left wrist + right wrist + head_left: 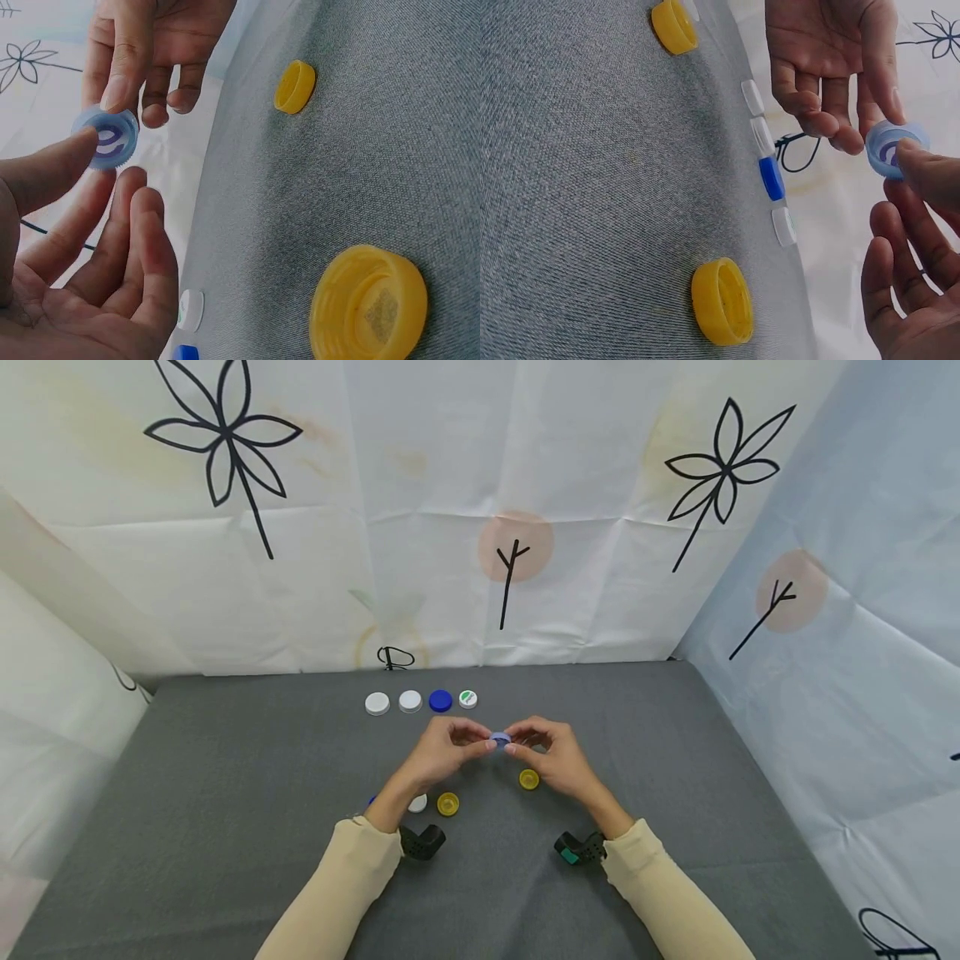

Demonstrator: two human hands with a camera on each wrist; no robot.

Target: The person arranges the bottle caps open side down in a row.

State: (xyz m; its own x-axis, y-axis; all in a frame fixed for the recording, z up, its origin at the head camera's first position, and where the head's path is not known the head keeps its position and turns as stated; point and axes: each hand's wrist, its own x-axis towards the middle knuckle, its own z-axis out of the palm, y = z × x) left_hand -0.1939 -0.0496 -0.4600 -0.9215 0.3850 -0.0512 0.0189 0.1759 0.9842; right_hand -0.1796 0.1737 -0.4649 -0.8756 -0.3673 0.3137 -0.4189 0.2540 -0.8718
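Observation:
A light blue bottle cap (500,739) is held up above the table between both hands. My left hand (442,750) pinches one side of it with thumb and index finger, while my right hand (555,758) pinches the opposite side. In the left wrist view the cap (126,148) shows its hollow inside with a purple mark. The other fingers of both hands are loosely bent and hold nothing. One yellow cap (528,779) lies on the table beside the right hand, open side up. Another yellow cap (447,804) lies near the left wrist.
At the back of the grey table (247,793) stand, in a row, a white cap (377,703), a second white cap (410,701), a blue cap (440,700) and a green-and-white cap (468,699). The left wrist partly hides another white cap (417,804) and a blue piece (372,799).

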